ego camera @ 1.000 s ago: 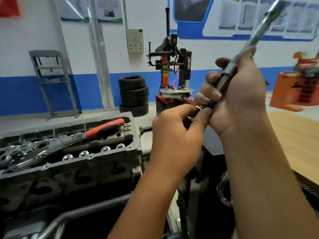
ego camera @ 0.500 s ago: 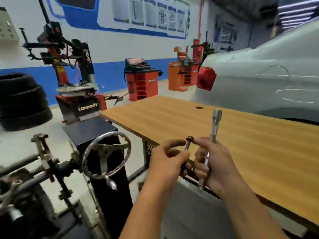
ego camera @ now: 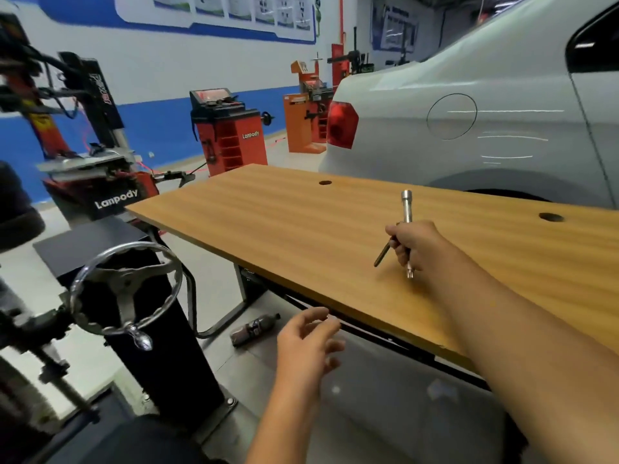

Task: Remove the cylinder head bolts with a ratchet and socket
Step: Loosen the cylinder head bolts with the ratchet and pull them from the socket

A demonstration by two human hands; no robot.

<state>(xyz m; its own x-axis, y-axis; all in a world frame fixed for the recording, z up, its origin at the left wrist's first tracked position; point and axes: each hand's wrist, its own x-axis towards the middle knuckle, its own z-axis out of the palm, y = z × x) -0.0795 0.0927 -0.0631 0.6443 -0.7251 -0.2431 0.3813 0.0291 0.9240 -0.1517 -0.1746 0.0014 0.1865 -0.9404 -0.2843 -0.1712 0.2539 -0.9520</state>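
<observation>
My right hand (ego camera: 415,244) reaches over the wooden table (ego camera: 301,229) and grips two things at once. One is the silver socket extension (ego camera: 407,209), standing nearly upright with its bit end just above the tabletop. The other is a dark cylinder head bolt (ego camera: 382,254), slanting down to the left with its tip at the table surface. My left hand (ego camera: 310,339) hovers below the table's near edge with relaxed fingers, holding nothing. The engine and the ratchet are out of view.
A chrome handwheel (ego camera: 125,289) on the black engine stand (ego camera: 160,346) stands at the left. A white car (ego camera: 469,122) is parked behind the table. Red Lanpody machines (ego camera: 231,135) line the far wall. A dark bottle (ego camera: 254,329) lies on the floor.
The view has swung from the engine to the table. The bolt passed from my left hand into my right, which reached out over the tabletop. My left hand dropped away empty.
</observation>
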